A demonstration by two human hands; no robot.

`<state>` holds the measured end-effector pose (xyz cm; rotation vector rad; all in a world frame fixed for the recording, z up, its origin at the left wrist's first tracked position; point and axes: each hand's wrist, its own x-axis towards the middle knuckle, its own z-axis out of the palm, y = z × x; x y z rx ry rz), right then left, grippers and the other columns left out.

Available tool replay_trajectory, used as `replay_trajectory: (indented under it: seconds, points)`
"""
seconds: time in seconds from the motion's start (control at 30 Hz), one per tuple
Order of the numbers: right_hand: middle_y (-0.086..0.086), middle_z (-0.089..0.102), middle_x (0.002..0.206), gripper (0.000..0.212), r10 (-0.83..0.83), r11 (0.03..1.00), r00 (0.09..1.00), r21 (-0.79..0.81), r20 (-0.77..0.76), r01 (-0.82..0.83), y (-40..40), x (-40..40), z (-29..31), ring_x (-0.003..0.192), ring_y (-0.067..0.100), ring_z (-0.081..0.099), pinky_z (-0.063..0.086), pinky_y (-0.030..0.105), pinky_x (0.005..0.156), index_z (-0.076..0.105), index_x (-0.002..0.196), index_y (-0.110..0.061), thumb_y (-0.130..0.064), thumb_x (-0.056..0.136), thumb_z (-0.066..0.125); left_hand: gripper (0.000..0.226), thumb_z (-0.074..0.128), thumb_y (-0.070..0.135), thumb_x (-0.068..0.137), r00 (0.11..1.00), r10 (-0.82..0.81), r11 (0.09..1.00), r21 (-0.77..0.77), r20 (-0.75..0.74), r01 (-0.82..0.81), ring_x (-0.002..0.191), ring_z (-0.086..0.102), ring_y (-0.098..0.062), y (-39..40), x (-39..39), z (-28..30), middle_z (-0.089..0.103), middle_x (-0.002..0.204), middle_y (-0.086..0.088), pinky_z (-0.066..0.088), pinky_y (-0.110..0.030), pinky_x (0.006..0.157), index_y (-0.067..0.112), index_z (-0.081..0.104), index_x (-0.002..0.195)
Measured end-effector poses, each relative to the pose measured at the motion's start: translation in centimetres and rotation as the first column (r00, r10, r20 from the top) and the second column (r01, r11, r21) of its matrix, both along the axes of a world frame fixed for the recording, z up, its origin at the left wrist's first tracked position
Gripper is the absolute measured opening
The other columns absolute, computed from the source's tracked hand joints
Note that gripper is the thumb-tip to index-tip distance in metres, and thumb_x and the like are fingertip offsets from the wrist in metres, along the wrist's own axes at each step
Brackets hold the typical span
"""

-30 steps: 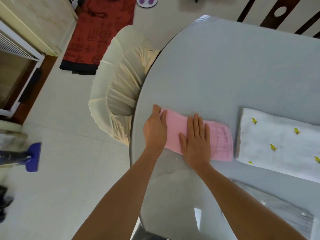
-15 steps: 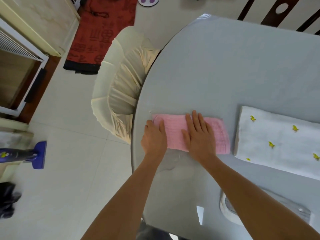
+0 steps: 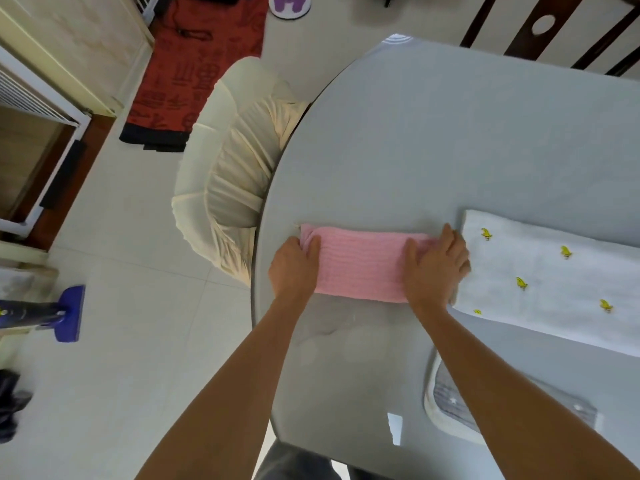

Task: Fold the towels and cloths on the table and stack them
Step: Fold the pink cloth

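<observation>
Head camera looks down on a grey table (image 3: 433,150) with a rounded edge. Off to the left, on the pale floor, lie a blue mop head (image 3: 67,313) and, farther up, a red mat (image 3: 194,67); a cream chair (image 3: 221,181) is pushed against the table's left edge.

On the table near that edge, the left hand (image 3: 294,268) grips the left end of a pink cloth (image 3: 362,266), its fingers curled over the bunched short edge and the thumb lying on top. The pink cloth is folded into a narrow strip lying flat; its long axis runs left to right across the view, roughly parallel to the table's near edge, with the left end pointing toward the chair and the right end toward the neighbouring towel. The right hand (image 3: 434,268) holds the cloth's right end, its fingers bent over the short edge and the thumb pressed on the top face.

Just beside that hand, touching or nearly so, a white towel (image 3: 554,282) printed with small yellow motifs lies folded flat, stretching off the right side. Nearer the person, partly under the right forearm, lies a grey cloth (image 3: 457,407) with a pale border.
</observation>
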<state>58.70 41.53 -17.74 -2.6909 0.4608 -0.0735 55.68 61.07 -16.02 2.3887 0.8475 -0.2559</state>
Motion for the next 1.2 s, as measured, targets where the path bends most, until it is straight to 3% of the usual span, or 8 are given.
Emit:
replay_trajectory:
  seconds: [0.07,0.2,0.37,0.5,0.63,0.83,1.1,1.2]
  points:
    - [0.020,0.045,0.129,0.058,-0.128,0.992,0.982,-0.029,-0.136,0.125,-0.6,0.6,0.7,0.118,0.036,0.041,0.029,0.044,0.095,0.040,0.130,0.001,-0.038,0.089,0.055,0.051,0.039,0.054,0.095,0.998,0.063,0.992,-0.105,-0.004,-0.063,0.087,0.059,-0.025,0.2,1.2,0.0,0.065,0.097,-0.008,0.043,-0.032,0.073,0.007,0.059,0.101]
    - [0.021,0.050,0.124,0.062,-0.135,0.991,0.955,-0.010,-0.262,0.137,-0.5,1.5,0.9,0.116,0.037,0.046,0.036,0.044,0.095,0.042,0.122,0.003,-0.044,0.085,0.058,0.059,0.047,0.057,0.091,0.994,0.102,0.971,-0.213,-0.028,-0.106,0.094,0.060,-0.027,0.0,2.5,-0.2,0.065,0.108,-0.013,0.044,-0.033,0.078,0.003,0.061,0.110]
    - [0.016,0.065,0.115,0.054,-0.151,0.927,0.888,0.251,-0.434,0.280,-0.9,2.0,1.9,0.106,0.032,0.061,0.047,0.036,0.086,0.063,0.113,-0.004,-0.048,0.081,0.063,0.059,0.051,0.054,0.090,0.998,0.046,0.980,-0.194,-0.036,-0.052,0.106,0.059,-0.030,-1.1,2.3,0.1,0.061,0.118,-0.014,0.045,-0.036,0.086,0.004,0.053,0.121]
    - [0.011,0.060,0.116,0.062,-0.024,0.861,0.902,0.449,-0.431,0.238,-1.6,1.5,2.3,0.106,0.028,0.055,0.042,0.033,0.086,0.054,0.122,-0.005,-0.056,0.087,0.054,0.044,0.042,0.045,0.098,0.998,0.045,0.990,-0.134,0.033,-0.040,0.101,0.061,-0.032,-1.0,1.5,0.2,0.063,0.110,-0.014,0.045,-0.037,0.080,0.007,0.051,0.117]
    - [0.006,0.057,0.096,0.037,-0.032,0.749,0.945,0.618,-0.324,0.237,-1.6,1.2,2.4,0.087,0.022,0.050,0.034,0.028,0.073,0.057,0.104,-0.004,-0.039,0.096,0.046,0.035,0.034,0.041,0.100,0.995,0.002,0.997,-0.075,0.097,0.005,0.089,0.063,-0.034,-1.0,1.0,0.0,0.064,0.096,-0.014,0.049,-0.041,0.074,0.010,0.046,0.111]
    - [-0.003,0.047,0.065,0.028,-0.068,0.817,0.995,0.569,-0.070,0.095,-2.6,1.1,2.0,0.069,0.022,0.046,0.036,0.031,0.065,0.050,0.081,-0.006,-0.028,0.097,0.046,0.031,0.029,0.039,0.102,0.990,-0.083,0.995,0.068,0.113,0.076,0.070,0.050,-0.027,0.2,0.0,1.0,0.053,0.079,-0.008,0.038,-0.036,0.065,0.011,0.040,0.105]
    - [0.013,0.064,0.084,0.030,0.019,0.930,0.991,0.367,-0.135,0.033,-2.2,-1.3,0.4,0.085,0.034,0.059,0.036,0.033,0.065,0.057,0.091,-0.010,-0.036,0.097,0.043,0.034,0.025,0.040,0.102,0.996,-0.064,0.991,0.114,-0.056,0.070,0.083,0.061,-0.035,0.0,-2.5,0.3,0.063,0.093,-0.015,0.041,-0.038,0.068,0.010,0.040,0.112]
    - [0.018,0.062,0.100,0.033,0.054,0.948,0.984,0.317,-0.167,0.002,-0.8,-1.6,0.7,0.094,0.038,0.058,0.037,0.036,0.070,0.050,0.105,-0.006,-0.037,0.098,0.040,0.032,0.030,0.037,0.102,1.000,-0.016,0.988,0.154,-0.010,0.017,0.087,0.062,-0.034,-0.3,-3.2,-0.2,0.064,0.098,-0.013,0.039,-0.037,0.068,0.010,0.039,0.117]
